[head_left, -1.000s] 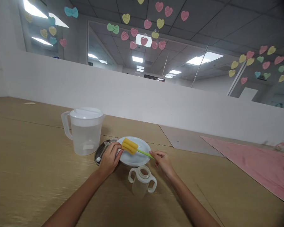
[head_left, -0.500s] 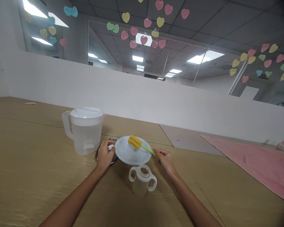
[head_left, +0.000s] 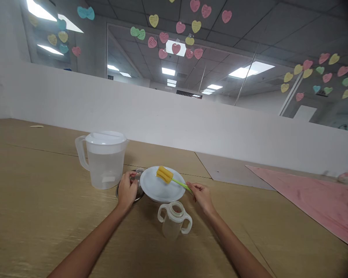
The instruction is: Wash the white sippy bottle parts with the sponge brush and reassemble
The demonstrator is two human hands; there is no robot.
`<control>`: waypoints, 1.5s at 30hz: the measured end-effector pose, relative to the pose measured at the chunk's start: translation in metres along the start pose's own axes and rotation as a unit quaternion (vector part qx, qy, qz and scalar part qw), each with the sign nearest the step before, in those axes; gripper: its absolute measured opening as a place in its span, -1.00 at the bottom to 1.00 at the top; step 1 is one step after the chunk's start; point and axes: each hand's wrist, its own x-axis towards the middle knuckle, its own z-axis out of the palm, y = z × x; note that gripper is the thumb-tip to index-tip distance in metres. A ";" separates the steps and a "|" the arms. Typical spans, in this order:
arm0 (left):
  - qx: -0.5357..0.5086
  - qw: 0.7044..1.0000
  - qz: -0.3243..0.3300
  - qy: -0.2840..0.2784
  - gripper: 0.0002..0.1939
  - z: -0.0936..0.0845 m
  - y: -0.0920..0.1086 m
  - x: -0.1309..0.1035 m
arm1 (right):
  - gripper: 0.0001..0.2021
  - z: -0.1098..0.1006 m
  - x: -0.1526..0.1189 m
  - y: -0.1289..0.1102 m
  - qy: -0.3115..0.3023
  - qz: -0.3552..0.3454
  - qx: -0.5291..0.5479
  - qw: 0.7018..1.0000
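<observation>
My right hand (head_left: 202, 197) pinches the green handle of a sponge bottle brush (head_left: 164, 175). The brush's yellow sponge head rests over a white bowl (head_left: 150, 189). My left hand (head_left: 128, 188) is over a round metal dish (head_left: 138, 196) at the bowl's left, thumb and fingers apart, with no held thing visible. A clear rounded piece (head_left: 139, 170) shows at the dish's far side; my hand hides part of the dish. In front of the bowl stands a translucent two-handled cup (head_left: 173, 227), its top uncovered, with a small red mark inside.
Left of the dish stands a lidded clear plastic pitcher (head_left: 106, 166) with water. A pink cloth (head_left: 313, 197) covers the table's right side. A small flat pale piece (head_left: 36, 126) lies far left. A white wall (head_left: 150, 112) with glass above it closes off the back.
The small white piece between my left thumb and fingers is no longer visible; that hand has shifted slightly left and its fingers have parted. My right hand and the brush are nearly still.
</observation>
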 end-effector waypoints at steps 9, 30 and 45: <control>0.018 1.000 0.011 -0.008 -0.72 0.000 0.001 -0.002 | -0.58 0.001 0.001 0.002 -0.001 -0.003 0.003 1.000; 0.054 0.995 0.008 -0.078 -0.65 0.002 0.002 0.000 | -0.55 0.002 0.001 0.003 -0.019 0.017 0.008 1.000; 0.134 0.977 0.019 -0.167 -0.61 -0.001 0.007 -0.006 | -0.55 0.002 0.000 -0.002 -0.009 0.023 0.023 0.999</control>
